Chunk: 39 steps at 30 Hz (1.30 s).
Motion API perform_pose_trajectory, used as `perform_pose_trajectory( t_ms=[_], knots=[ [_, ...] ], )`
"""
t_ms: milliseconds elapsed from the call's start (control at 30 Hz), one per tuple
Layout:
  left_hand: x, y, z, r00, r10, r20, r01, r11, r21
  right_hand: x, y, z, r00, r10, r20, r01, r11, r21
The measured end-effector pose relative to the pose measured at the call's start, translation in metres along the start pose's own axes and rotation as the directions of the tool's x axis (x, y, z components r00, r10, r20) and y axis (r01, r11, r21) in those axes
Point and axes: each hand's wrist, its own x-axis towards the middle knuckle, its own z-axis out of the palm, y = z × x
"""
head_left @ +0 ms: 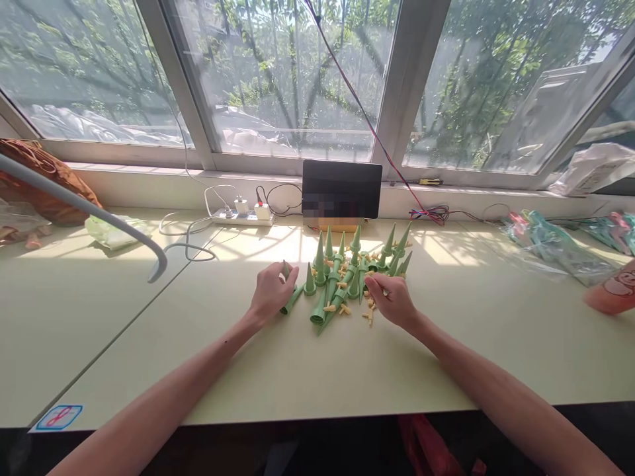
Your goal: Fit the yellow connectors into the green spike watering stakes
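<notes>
A pile of green plastic watering spikes, some standing point up and others lying down, sits in the middle of the table. Small yellow T-shaped valve pieces are scattered among them and in front. At the pile's left side, my left hand is closed around a green spike whose pointed end shows between the fingers. Another spike lies just beside that hand. On the right edge of the pile, my right hand is closed in a pinch; its fingertips are by yellow pieces, and what they hold is hidden.
Behind the pile a dark tablet leans upright. A power strip with chargers and cables stands left of it. A grey curved rod crosses the left side. Plastic bags and a pink cup are at right.
</notes>
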Motion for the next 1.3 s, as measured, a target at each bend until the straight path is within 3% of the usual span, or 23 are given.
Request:
perform_pose_trajectory(
  t_ms=[200, 533, 700, 833, 933, 1067, 1200, 1300],
  knots=[
    [-0.002, 0.003, 0.0, 0.999, -0.008, 0.032, 0.009, 1.0, -0.021, 0.001, 0.002, -0.004, 1.0, 0.007, 0.012, -0.007, 1.0, -0.008],
    [0.0, 0.0, -0.002, 0.993, -0.058, 0.106, 0.057, 0.998, 0.013, 0.004, 0.002, -0.003, 0.987, -0.004, -0.158, -0.008, 0.997, -0.076],
    [0.004, 0.003, -0.004, 0.998, -0.003, -0.06, 0.001, 0.999, -0.034, 0.005, -0.004, -0.005, 0.975, 0.091, -0.204, -0.105, 0.993, -0.054],
    [0.001, 0.012, -0.008, 0.966, 0.081, -0.246, -0.127, 0.977, -0.174, 0.005, -0.003, -0.005, 0.972, 0.115, -0.204, -0.14, 0.984, -0.111],
    [-0.008, 0.022, -0.009, 0.936, 0.2, -0.289, -0.266, 0.941, -0.209, 0.004, -0.002, -0.004, 0.981, 0.115, -0.156, -0.142, 0.975, -0.171],
    [-0.026, 0.037, -0.004, 0.899, 0.397, -0.184, -0.435, 0.857, -0.276, 0.003, 0.0, -0.004, 0.988, 0.139, -0.066, -0.15, 0.965, -0.217],
    [-0.039, 0.044, 0.004, 0.879, 0.475, -0.054, -0.458, 0.804, -0.379, 0.005, -0.001, -0.01, 0.983, 0.18, 0.046, -0.161, 0.948, -0.275],
    [-0.042, 0.042, 0.009, 0.908, 0.413, 0.07, -0.348, 0.837, -0.422, 0.008, -0.002, -0.015, 0.946, 0.162, 0.281, -0.093, 0.966, -0.241]
  ],
)
